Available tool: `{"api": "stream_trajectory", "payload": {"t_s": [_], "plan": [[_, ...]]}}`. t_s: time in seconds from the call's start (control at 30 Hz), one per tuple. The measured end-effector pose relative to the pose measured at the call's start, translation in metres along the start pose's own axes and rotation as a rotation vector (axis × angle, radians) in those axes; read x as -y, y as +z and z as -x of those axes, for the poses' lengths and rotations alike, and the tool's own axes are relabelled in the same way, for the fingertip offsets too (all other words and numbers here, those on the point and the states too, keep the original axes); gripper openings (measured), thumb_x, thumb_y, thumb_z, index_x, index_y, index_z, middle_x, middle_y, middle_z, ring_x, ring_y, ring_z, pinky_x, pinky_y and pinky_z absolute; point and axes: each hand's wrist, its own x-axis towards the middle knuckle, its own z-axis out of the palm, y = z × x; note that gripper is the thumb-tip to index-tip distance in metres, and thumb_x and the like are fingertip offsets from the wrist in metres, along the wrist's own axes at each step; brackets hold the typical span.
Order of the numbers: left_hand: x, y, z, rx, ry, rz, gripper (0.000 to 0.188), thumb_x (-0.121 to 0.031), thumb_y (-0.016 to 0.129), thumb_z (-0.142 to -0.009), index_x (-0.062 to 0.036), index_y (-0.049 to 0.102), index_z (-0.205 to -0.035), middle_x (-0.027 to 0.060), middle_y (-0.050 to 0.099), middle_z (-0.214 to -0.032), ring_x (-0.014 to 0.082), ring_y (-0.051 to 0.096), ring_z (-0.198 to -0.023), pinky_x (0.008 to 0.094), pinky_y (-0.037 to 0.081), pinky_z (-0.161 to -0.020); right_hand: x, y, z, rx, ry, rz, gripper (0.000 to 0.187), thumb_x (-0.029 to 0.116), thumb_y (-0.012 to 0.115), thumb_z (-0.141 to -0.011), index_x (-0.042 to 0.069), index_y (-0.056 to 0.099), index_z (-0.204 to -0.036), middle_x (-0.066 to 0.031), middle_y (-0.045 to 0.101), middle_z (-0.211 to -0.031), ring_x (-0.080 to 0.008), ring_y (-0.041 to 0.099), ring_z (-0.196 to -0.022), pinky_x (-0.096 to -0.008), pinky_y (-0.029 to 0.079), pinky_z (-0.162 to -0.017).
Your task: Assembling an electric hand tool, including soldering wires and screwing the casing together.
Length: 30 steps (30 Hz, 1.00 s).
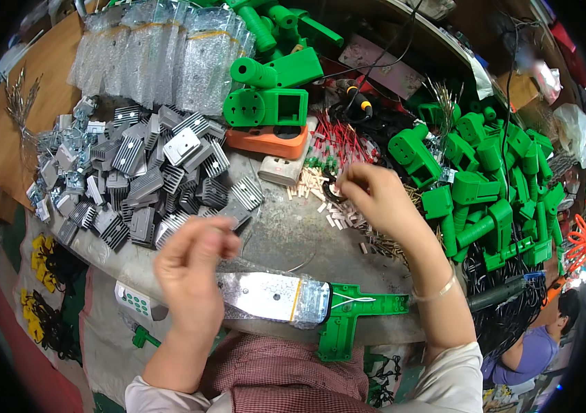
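Observation:
My left hand [193, 265] is raised in front of the grey finned metal blocks [147, 186], fingers curled and thumb pressed to them; anything in its grip is too small to see. Over the heap of small pale tubes [338, 220] my right hand [372, 196] bends down with its fingertips pinched, and what they hold is hidden. Between my forearms, at the bench's near edge, lies an open green plastic half-shell [348, 310] with white wires in it. A flat metal plate in bubble wrap [265, 297] is joined to its left end.
Bubble-wrapped plates [159, 58] are stacked at the back left. An orange block [269, 141] carries a green housing [265, 107]. Red-leaded parts [338, 138] lie behind the tubes. Green housings [493, 193] crowd the right side. Another person [530, 354] sits at lower right.

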Motion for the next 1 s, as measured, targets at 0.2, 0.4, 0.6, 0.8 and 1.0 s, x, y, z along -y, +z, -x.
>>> {"api": "stream_trajectory", "payload": {"t_s": [0.2, 0.4, 0.6, 0.8, 1.0], "plan": [[0.004, 0.005, 0.015, 0.287, -0.110, -0.109, 0.013, -0.007, 0.065, -0.092, 0.0027, 0.072, -0.096, 0.0073, 0.066, -0.084, 0.0126, 0.061, -0.076, 0.0246, 0.048, -0.070, -0.025, 0.031, -0.055, -0.130, 0.192, 0.335, 0.023, 0.023, 0.070, -0.075, 0.000, 0.067, -0.075, -0.0198, 0.067, -0.070, -0.0382, 0.068, -0.077, -0.0466, 0.054, -0.074], [0.005, 0.005, 0.017, 0.331, -0.123, -0.156, 0.013, -0.008, 0.066, -0.090, 0.0013, 0.073, -0.095, 0.0065, 0.067, -0.078, 0.0123, 0.061, -0.074, 0.0258, 0.046, -0.068, -0.042, 0.035, -0.058, -0.166, 0.286, 0.352, 0.026, 0.024, 0.074, -0.071, -0.001, 0.068, -0.073, -0.0195, 0.068, -0.070, -0.0363, 0.068, -0.071, -0.0439, 0.055, -0.073], [0.010, -0.001, 0.020, 0.454, -0.211, -0.231, 0.020, -0.014, 0.064, -0.093, 0.0027, 0.071, -0.102, 0.0050, 0.063, -0.078, 0.0109, 0.058, -0.070, 0.0247, 0.045, -0.064, 0.016, -0.004, 0.019, 0.138, 0.185, -0.100, 0.022, 0.020, 0.074, -0.077, -0.001, 0.067, -0.074, -0.0109, 0.066, -0.068, -0.0163, 0.061, -0.062, -0.0310, 0.050, -0.063], [0.007, 0.024, 0.015, 0.475, -0.518, 0.190, 0.029, -0.025, 0.066, -0.095, 0.0004, 0.071, -0.107, -0.0008, 0.063, -0.082, 0.0039, 0.051, -0.064, 0.0187, 0.039, -0.056, 0.062, -0.014, 0.110, 0.326, 0.102, -0.342, 0.016, 0.016, 0.077, -0.080, 0.003, 0.069, -0.084, 0.0003, 0.056, -0.062, -0.0054, 0.047, -0.059, -0.0248, 0.040, -0.054], [-0.001, 0.044, 0.027, 0.652, -0.276, 0.065, 0.016, -0.013, 0.068, -0.091, 0.0018, 0.074, -0.090, 0.0006, 0.063, -0.082, 0.0060, 0.051, -0.071, 0.0222, 0.038, -0.064, 0.058, -0.018, 0.112, 0.255, 0.125, -0.493, 0.025, 0.021, 0.081, -0.080, 0.003, 0.070, -0.092, 0.0063, 0.049, -0.066, -0.0033, 0.039, -0.062, -0.0217, 0.034, -0.054]]}}
